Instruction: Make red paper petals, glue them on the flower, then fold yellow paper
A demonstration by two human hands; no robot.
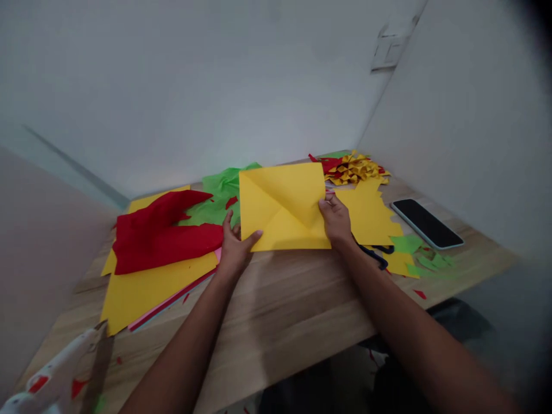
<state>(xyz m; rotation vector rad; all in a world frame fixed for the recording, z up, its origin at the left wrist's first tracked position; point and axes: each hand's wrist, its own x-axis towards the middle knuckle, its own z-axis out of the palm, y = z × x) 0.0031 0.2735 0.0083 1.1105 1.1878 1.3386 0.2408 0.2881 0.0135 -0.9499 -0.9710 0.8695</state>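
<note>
A square sheet of yellow paper (282, 207), creased along its diagonals, is held up over the wooden table. At its lower left corner my left hand (236, 244) grips it, thumb in front and the other fingers spread behind the edge. My right hand (335, 218) pinches the right edge, its thumb on the front face. Just left of my left hand lies a crumpled piece of red paper (166, 238) on larger yellow sheets (161, 293). Dark scissor handles (375, 256) show partly behind my right forearm.
A phone (426, 223) rests at the right. Folded yellow paper pieces (357, 168) are heaped at the back right, near cut yellow paper (366, 213) and green scraps (431, 259). Green crepe paper (215, 198) lies behind. A white glue gun (64, 362) stands front left.
</note>
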